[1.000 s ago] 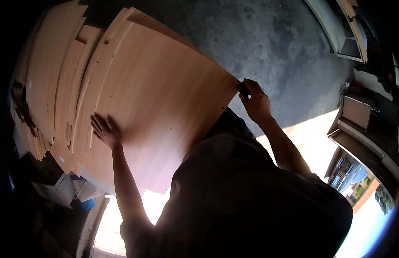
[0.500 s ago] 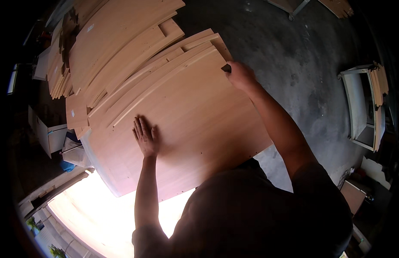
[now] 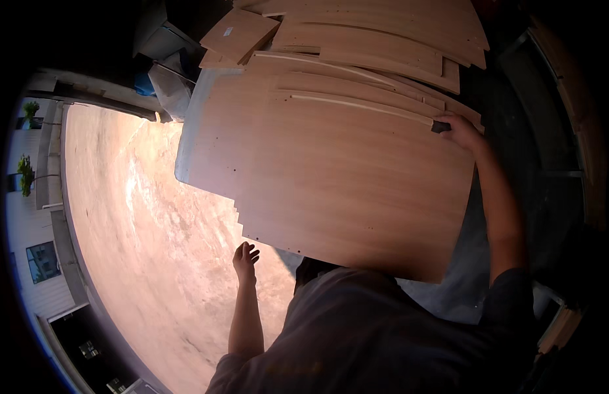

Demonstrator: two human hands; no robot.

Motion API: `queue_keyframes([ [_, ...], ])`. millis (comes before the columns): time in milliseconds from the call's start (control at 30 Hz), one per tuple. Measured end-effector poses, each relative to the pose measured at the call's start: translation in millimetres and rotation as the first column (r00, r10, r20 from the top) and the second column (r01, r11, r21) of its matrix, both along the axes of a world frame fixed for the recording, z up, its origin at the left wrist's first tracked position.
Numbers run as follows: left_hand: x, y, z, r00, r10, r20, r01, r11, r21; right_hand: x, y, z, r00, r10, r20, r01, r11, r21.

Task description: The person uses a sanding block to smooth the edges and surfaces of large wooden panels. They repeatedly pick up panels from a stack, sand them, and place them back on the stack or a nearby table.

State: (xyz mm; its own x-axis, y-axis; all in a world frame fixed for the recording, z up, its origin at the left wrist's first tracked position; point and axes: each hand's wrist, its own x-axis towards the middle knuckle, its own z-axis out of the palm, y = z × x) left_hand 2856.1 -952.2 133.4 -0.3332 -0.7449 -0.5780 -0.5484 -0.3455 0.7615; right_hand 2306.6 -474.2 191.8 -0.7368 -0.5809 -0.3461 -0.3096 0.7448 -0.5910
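A large light-brown wooden panel [image 3: 357, 177] lies flat in front of me, with small dark holes along its near edge. My right hand [image 3: 461, 133] is closed round a small dark block [image 3: 441, 127] at the panel's right side, by the end of a thin pale wooden strip [image 3: 363, 107]. What the block is made of I cannot make out. Just off the panel's near left edge, my left hand [image 3: 246, 262] hangs over the bright floor, fingers a little bent and apart, holding nothing. Several panel edges form steps [image 3: 238, 215] close by it.
Further wooden boards [image 3: 383, 39] are piled beyond the panel, and a smaller labelled board [image 3: 239, 33] rests at the far left. A whitish sheet [image 3: 198, 134] shows under the panel's left side. Plastic bags [image 3: 168, 90] lie beyond it. Sunlit floor [image 3: 147, 230] spreads on the left.
My view has turned toward the bright floor on the left. My left hand has left the panel's face and is now beside its near edge. My right hand still grips the dark block.
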Motion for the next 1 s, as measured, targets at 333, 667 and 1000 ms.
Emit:
queue_keyframes([
  [333, -24, -21, 5, 0.984, -0.005, -0.177, 0.067, 0.935, 0.349, -6, -335, -7, 0.898, 0.394, -0.195, -0.362, 0.914, 0.182],
  [667, -13, -64, -21, 0.864, -0.098, -0.493, 0.389, 0.752, 0.533, 188, -426, -3, 0.915, 0.339, -0.217, -0.275, 0.921, 0.277],
  [1000, -9, -83, -40, 0.843, 0.061, -0.534, 0.419, 0.547, 0.725, 408, -401, 14, 0.666, 0.707, -0.237, -0.607, 0.699, 0.379],
])
